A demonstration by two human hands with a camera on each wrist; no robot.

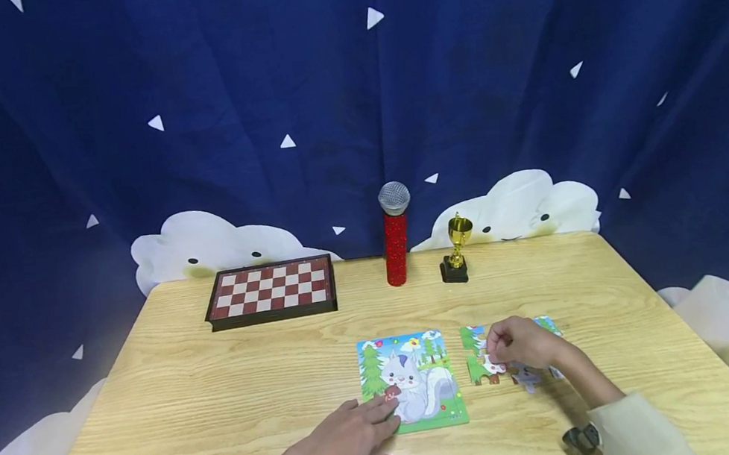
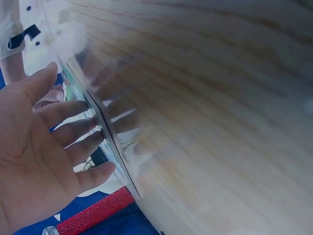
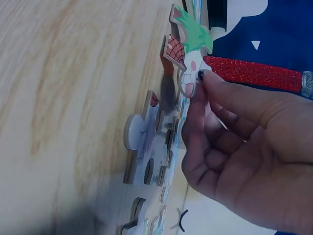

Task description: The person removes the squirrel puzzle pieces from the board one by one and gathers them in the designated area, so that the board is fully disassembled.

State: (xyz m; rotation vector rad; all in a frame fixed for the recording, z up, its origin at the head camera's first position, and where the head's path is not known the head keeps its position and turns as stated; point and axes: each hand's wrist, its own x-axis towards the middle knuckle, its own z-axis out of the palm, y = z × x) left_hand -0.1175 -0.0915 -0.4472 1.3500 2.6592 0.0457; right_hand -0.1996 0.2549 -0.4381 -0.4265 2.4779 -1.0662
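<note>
My left hand (image 1: 348, 443) lies with its fingers extended on the lower left of a square picture board (image 1: 434, 400) showing a grey squirrel among trees. The left wrist view has the same hand (image 2: 44, 142) with fingers spread at the board's edge. To the right of the board, my right hand (image 1: 522, 341) is over a group of jigsaw pieces (image 1: 528, 376). Between its thumb and index finger it pinches a jigsaw piece (image 3: 194, 39) with green, brown and white print. Other pieces (image 3: 146, 156) lie flat on the wood beneath. The hand hides part of the group.
A chessboard box (image 1: 270, 291) lies at the back left of the wooden table (image 1: 221, 394). Near the back edge stand a red glitter microphone (image 1: 396, 246) and a small gold trophy (image 1: 456, 251). A dark blue curtain (image 1: 320, 75) hangs behind. My right wrist wears a black device (image 1: 581, 441).
</note>
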